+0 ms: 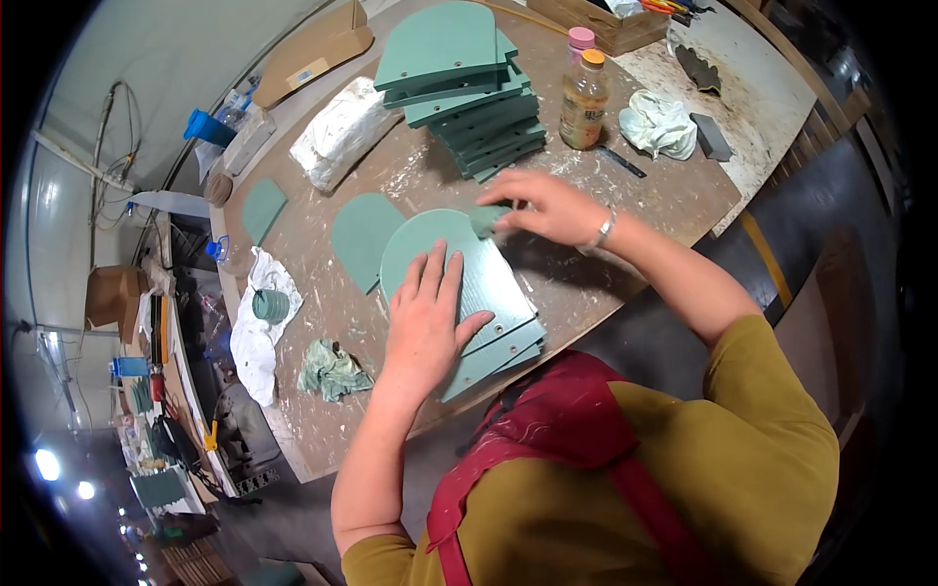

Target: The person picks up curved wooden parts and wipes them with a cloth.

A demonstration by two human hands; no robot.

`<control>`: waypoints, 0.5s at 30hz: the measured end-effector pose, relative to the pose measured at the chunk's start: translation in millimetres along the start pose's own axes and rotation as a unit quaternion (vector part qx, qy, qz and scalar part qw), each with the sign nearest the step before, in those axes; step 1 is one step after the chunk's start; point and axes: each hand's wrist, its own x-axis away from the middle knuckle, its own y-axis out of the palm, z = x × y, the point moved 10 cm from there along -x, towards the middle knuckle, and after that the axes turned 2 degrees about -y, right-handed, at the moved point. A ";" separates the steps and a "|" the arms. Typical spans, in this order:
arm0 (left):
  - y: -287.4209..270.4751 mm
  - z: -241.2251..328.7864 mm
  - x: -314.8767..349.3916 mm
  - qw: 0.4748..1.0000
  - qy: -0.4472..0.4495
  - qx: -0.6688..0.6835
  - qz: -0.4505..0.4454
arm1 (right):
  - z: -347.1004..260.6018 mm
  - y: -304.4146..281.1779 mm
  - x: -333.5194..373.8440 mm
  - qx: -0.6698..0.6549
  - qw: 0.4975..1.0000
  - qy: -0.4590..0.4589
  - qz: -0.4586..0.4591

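Note:
My left hand [427, 317] lies spread on a green round-topped panel [479, 278], which rests on one or two like panels [496, 363] near the table's front edge. Small holes show along its straight end. At the panel's upper right edge, my right hand [547, 208] pinches a small green pad [486, 221]. The pad's exact kind is hard to make out, as the fingers cover part of it and blur slightly. Another green panel [363, 234] lies flat just left of the one under my hand. Beyond my hands rises a leaning stack of similar panels [445, 49].
A brown table [586, 288] carries a white wrapped bundle [344, 132], a drink bottle [583, 103], a white rag [657, 125] and a grey block [711, 137]. Toward the left are a crumpled green cloth [332, 371], a white cloth [256, 337] and a green roll [271, 306].

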 end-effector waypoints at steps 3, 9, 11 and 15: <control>0.7 1.4 0.5 1.000 -0.003 -0.003 -0.003 | -19.8 -1.6 28.3 0.025 0.998 -0.056 -0.032; -2.5 1.4 -3.2 1.000 0.019 0.000 0.012 | -24.1 -22.6 8.7 -0.039 0.998 0.011 0.044; -5.3 4.7 -4.4 1.000 0.015 0.004 0.002 | -15.6 -10.2 2.6 0.031 0.998 -0.044 0.040; -3.3 5.9 -2.1 1.000 0.003 -0.007 0.004 | -17.8 0.4 31.2 0.054 0.997 -0.049 0.031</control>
